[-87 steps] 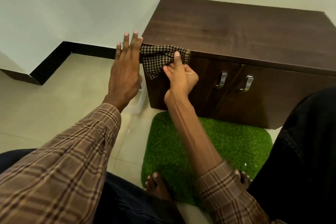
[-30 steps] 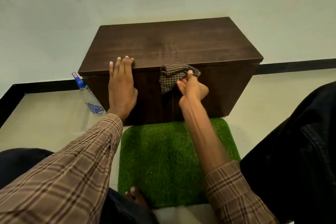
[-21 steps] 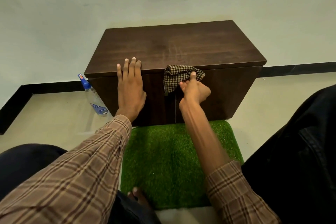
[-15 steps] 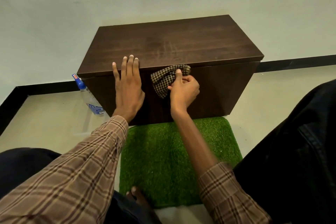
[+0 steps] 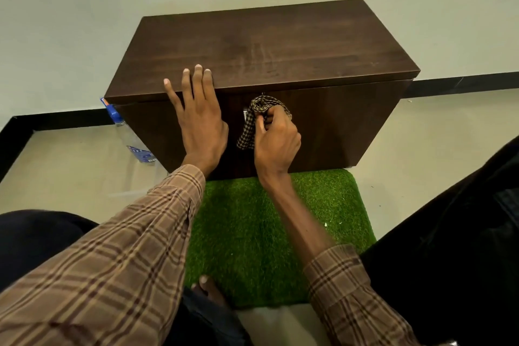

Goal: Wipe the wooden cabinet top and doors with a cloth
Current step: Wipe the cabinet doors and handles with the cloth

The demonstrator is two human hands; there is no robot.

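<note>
Your cabinet (image 5: 261, 45) stands on the floor (image 5: 56, 174) against the pale wall (image 5: 84, 8), its dark wooden top bare and its front doors facing you. A green grass-like mat (image 5: 252, 227) lies on the floor right in front of it, touching its base, and your toes (image 5: 206, 286) rest on the mat's near edge. Your dark trouser legs fill the lower corners of the view, and both your arms reach forward in brown checked sleeves (image 5: 126, 261).

Your left hand (image 5: 199, 121) lies flat with straight, spread fingers; the fingertips sit on the front edge of the top while the palm covers the upper part of the left door, grasping nothing. Your right hand (image 5: 276, 140) is curled round a brown checked cloth (image 5: 258, 121), bunching it against the cabinet front near the middle, just below the top's edge. A bit of silvery metal (image 5: 245, 114) peeks out at the cloth's left side; you cannot tell what it is from here.

A clear spray bottle (image 5: 129, 135) with a blue cap stands on the floor just beside the cabinet's left end.
</note>
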